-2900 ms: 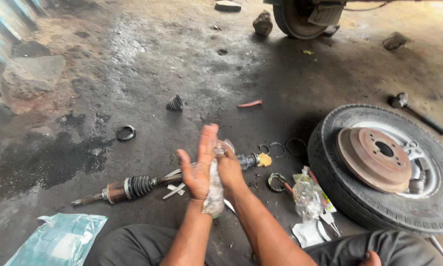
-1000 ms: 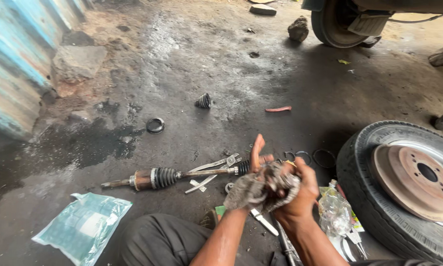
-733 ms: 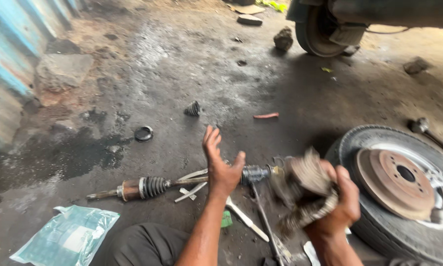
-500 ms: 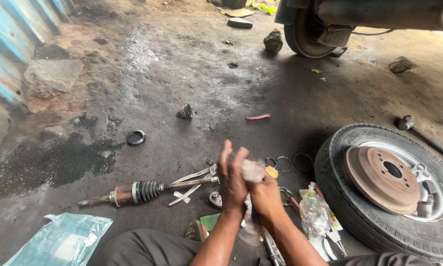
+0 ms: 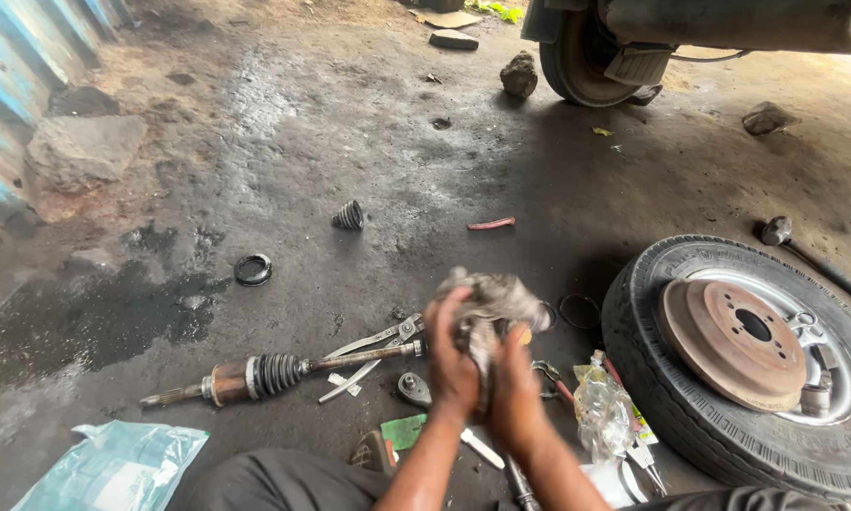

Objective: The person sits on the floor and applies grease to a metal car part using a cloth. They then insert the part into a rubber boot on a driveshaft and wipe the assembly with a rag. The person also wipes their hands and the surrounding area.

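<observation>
both hands press around a grimy rag (image 5: 494, 301) above the oily floor (image 5: 369, 142): left hand (image 5: 452, 361) and right hand (image 5: 515, 390) closed on it (palms facing), over a drive shaft (image 5: 283, 371) beside a wheel (image 5: 747, 364).

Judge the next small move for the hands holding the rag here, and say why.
Probably keep rubbing the rag between both palms: the left hand and right hand are pressed together around it, both look greasy, and the axle shaft lies untouched on the floor beside them.
</observation>
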